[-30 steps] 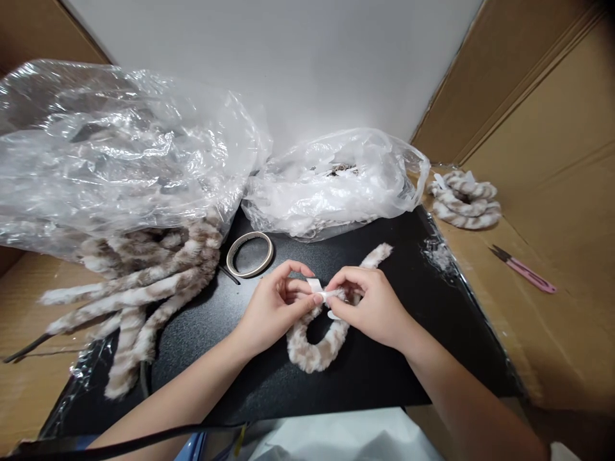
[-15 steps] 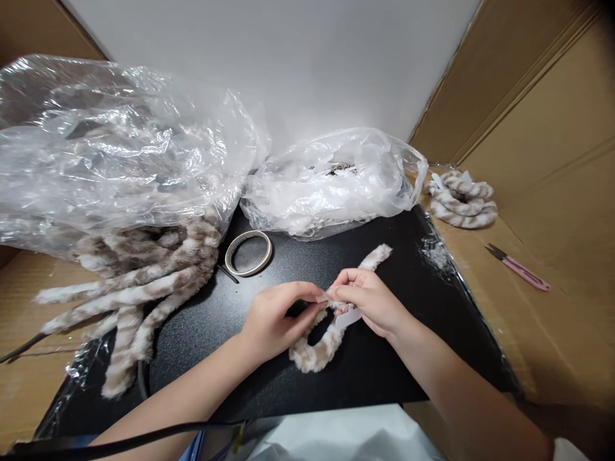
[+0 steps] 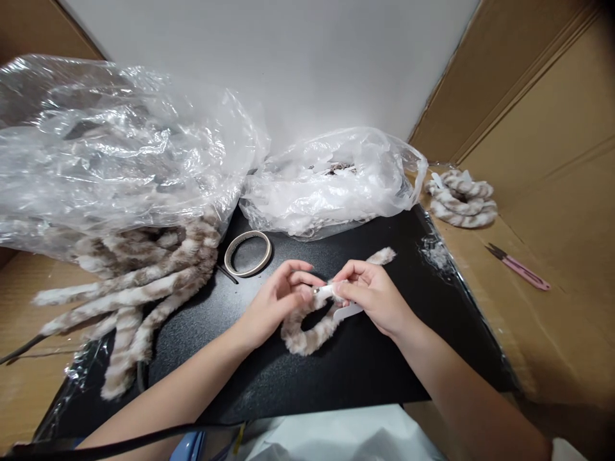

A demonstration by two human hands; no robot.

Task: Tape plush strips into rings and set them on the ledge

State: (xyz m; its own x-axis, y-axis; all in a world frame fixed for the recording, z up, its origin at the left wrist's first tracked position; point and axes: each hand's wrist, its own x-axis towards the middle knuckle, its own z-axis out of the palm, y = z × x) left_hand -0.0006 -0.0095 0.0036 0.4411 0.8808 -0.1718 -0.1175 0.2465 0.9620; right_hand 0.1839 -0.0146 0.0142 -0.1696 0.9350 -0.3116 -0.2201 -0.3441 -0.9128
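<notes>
Tape ring (image 3: 248, 253), pink snips (image 3: 517, 267), plastic bags (image 3: 331, 182)

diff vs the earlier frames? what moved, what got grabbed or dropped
Both hands, left hand and right hand, keep pinching the white tape at the end of the fuzzy strip; nothing was let go. The strip's loop slid slightly left, and a loose tape tab now hangs below the right hand. The tape roll, plastic bags, finished coils and pink snips stayed put.

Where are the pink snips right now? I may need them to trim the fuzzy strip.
The pink snips lie on the cardboard at far right, just off the black mat, in front of the coiled fuzzy strips.
</notes>
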